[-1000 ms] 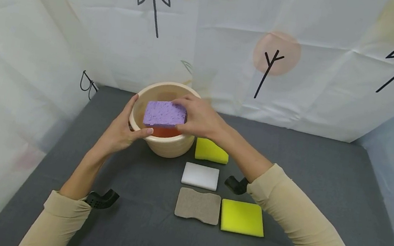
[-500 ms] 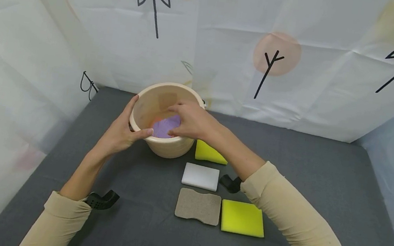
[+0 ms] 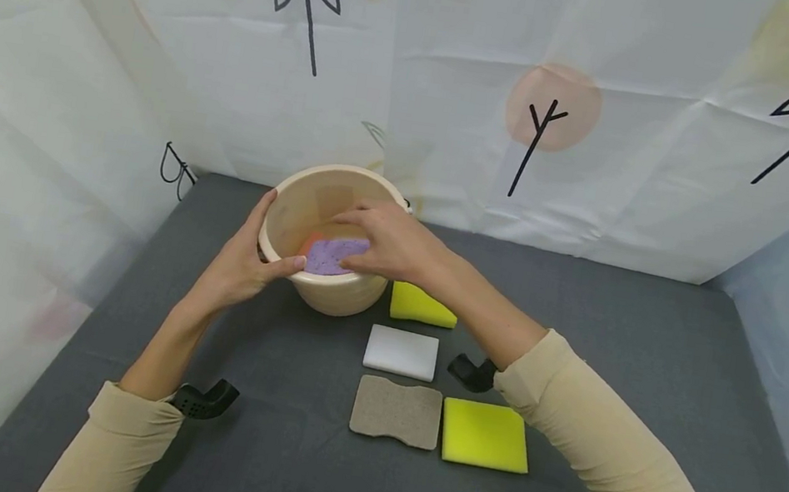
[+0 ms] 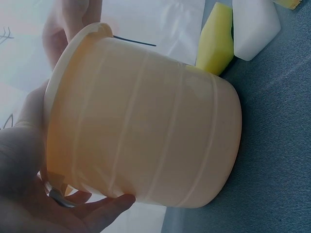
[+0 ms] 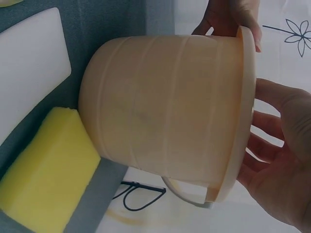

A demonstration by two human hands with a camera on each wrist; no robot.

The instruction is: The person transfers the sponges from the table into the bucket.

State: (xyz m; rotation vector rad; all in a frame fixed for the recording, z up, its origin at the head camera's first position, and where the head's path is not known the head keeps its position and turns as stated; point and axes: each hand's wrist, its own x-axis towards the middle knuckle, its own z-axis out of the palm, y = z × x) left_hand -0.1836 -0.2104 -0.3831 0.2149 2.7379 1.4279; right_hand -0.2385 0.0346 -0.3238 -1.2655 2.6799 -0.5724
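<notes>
My left hand [image 3: 236, 266] grips the left side of a cream bucket [image 3: 334, 296], its thumb over the rim and its fingers along the outer wall. In the left wrist view the ribbed wall of the bucket [image 4: 146, 116] fills the middle. A purple sponge [image 3: 330, 256] lies inside the bucket, overlapping something orange-red [image 3: 306, 243]. Above it, my right hand [image 3: 398, 242] reaches over the right rim with fingers apart. The right wrist view shows the right hand [image 5: 286, 145] at the rim, its fingertips hidden inside.
Right of the bucket sit a yellow sponge [image 3: 424, 305], a white sponge block [image 3: 400, 353], a grey-brown notched pad [image 3: 396, 412] and another yellow sponge [image 3: 486, 435]. They lie on a dark grey cloth-covered table [image 3: 273, 464]. A patterned curtain [image 3: 471, 21] hangs behind.
The right hand has lowered the purple sponge from the bucket's mouth into it, let go, and drawn slightly back to the right. The left hand has stayed on the bucket.
</notes>
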